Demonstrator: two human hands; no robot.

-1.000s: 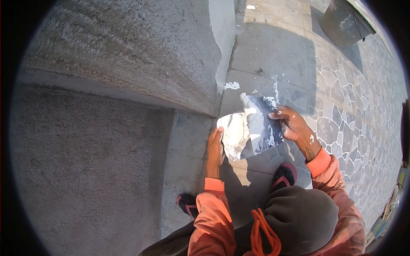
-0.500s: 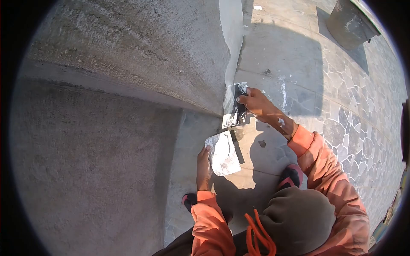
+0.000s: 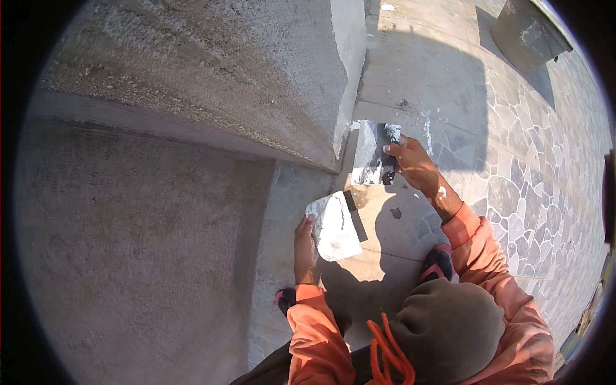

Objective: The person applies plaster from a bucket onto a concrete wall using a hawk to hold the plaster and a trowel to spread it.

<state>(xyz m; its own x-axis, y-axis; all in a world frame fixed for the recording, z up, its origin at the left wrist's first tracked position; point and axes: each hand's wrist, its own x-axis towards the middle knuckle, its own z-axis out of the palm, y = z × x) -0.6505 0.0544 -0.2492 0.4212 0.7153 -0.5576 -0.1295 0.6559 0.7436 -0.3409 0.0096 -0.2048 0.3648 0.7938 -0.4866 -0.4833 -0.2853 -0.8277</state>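
My right hand [image 3: 417, 165] is closed on the dark back edge of a wide putty knife [image 3: 366, 149], with the thumb on top. White putty is smeared over its blade, which is a little right of the wall corner and apart from it. Lower down, my left hand [image 3: 305, 249] grips the left edge of a white, round-cornered putty board [image 3: 337, 230], its fingers partly hidden beneath. White paste coats the board. A smooth white-grey strip [image 3: 350, 54] runs along the edge of the rough wall [image 3: 256, 70].
A large grey bucket [image 3: 527, 40] stands on the stone-patterned floor [image 3: 513, 192] at upper right. White splashes [image 3: 428, 131] mark the concrete past my right hand. A grey wall face [image 3: 141, 244] fills the left side. My shoes [image 3: 439, 263] are close below the board.
My right hand has moved the putty knife to the right, off the wall corner, and its blade shows more broadly. The left hand and board have hardly moved.
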